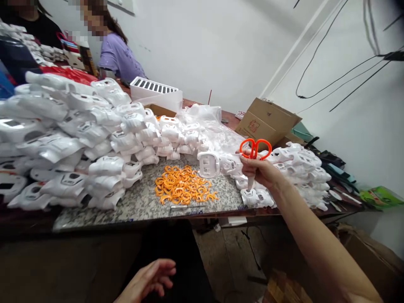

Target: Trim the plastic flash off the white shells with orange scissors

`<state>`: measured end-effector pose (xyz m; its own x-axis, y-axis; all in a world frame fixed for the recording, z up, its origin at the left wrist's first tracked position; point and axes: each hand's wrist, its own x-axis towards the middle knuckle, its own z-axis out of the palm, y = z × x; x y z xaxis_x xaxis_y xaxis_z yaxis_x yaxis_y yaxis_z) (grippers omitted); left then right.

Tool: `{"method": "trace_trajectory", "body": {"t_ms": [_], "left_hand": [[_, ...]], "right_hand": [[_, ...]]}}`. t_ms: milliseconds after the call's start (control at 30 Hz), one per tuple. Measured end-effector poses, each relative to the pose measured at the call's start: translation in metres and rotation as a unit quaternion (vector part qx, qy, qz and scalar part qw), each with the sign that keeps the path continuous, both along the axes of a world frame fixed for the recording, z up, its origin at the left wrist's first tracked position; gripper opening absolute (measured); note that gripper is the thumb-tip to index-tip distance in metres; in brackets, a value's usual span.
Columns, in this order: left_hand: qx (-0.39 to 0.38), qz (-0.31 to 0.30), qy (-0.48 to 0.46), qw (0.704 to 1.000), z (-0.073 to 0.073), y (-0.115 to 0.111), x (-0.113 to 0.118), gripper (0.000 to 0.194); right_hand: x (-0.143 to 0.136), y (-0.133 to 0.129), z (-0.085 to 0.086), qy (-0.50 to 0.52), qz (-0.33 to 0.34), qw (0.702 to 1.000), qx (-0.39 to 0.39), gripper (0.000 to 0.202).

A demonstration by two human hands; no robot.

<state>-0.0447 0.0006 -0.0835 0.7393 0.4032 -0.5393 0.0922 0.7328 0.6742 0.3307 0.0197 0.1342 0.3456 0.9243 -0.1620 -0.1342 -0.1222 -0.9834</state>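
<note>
The right grip (252, 167) clasps the orange scissors (253, 150); keep the blades (250, 184) off the white shells (249, 197) just below; the left grip (153, 278) is empty, loosely spread.

The right hand (252, 169) is curled in a grip near the right end of the granite slab (132, 206), forearm (312, 225) outstretched, and the left hand (150, 277) hangs before the slab's near edge, fingers (164, 263) loosely bent, the 2 well apart.

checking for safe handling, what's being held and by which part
The right hand holds scissors, seemingly just below the orange handles, which stick up. The left hand looks empty.
</note>
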Motion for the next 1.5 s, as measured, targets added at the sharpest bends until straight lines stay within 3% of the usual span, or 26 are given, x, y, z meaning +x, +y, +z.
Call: {"method": "trace_trajectory", "body": {"t_ms": [100,200,333,433,600,667,800,967,1000,1067,1167,1267,1500], "left_hand": [[0.066,-0.027,-0.067,0.995,0.041,-0.004,0.013,0.05],[0.114,-0.016,-0.113,0.987,0.063,-0.007,0.022,0.048],[0.179,0.038,-0.153,0.971,0.064,-0.008,0.027,0.046],[0.211,0.079,-0.174,0.959,0.059,-0.007,0.03,0.051],[0.171,0.171,-0.183,0.953,0.06,-0.007,0.041,0.048],[0.143,0.209,-0.183,0.95,0.065,-0.008,0.046,0.05],[0.099,0.268,-0.15,0.947,0.075,-0.003,0.048,0.045],[0.05,0.265,-0.097,0.958,0.076,0.006,0.031,0.039],[0.048,0.247,-0.091,0.963,0.074,0.006,0.026,0.04],[0.047,0.204,-0.085,0.974,0.069,0.005,0.018,0.042],[0.03,0.161,-0.098,0.982,0.062,0.001,0.011,0.046],[0.015,0.16,-0.118,0.98,0.058,-0.003,0.01,0.049],[-0.04,0.153,-0.17,0.973,0.058,-0.004,0.015,0.078]], "right_hand": [[-0.04,-0.022,-0.028,0.096,-0.008,0.995,0.005,0.031],[-0.078,-0.036,-0.06,0.186,-0.004,0.982,0.02,0.03],[-0.132,-0.047,-0.097,0.338,-0.007,0.94,0.048,0.032],[-0.172,-0.054,-0.115,0.401,0.007,0.915,0.035,0.027],[-0.219,-0.067,-0.134,0.4,0.025,0.916,0.01,0.025],[-0.226,-0.072,-0.141,0.349,0.028,0.937,-0.006,0.022],[-0.213,-0.08,-0.152,0.176,0.013,0.983,-0.049,0.026],[-0.147,-0.076,-0.152,-0.023,-0.109,0.994,-0.01,0.024],[-0.132,-0.073,-0.151,-0.135,-0.123,0.983,0.016,0.022],[-0.106,-0.066,-0.151,-0.335,-0.113,0.935,0.038,0.022],[-0.085,-0.058,-0.154,-0.501,-0.053,0.864,0.011,0.024],[-0.08,-0.054,-0.159,-0.546,-0.008,0.837,-0.011,0.024],[-0.075,-0.057,-0.163,-0.552,0.038,0.833,-0.006,0.021]]}}
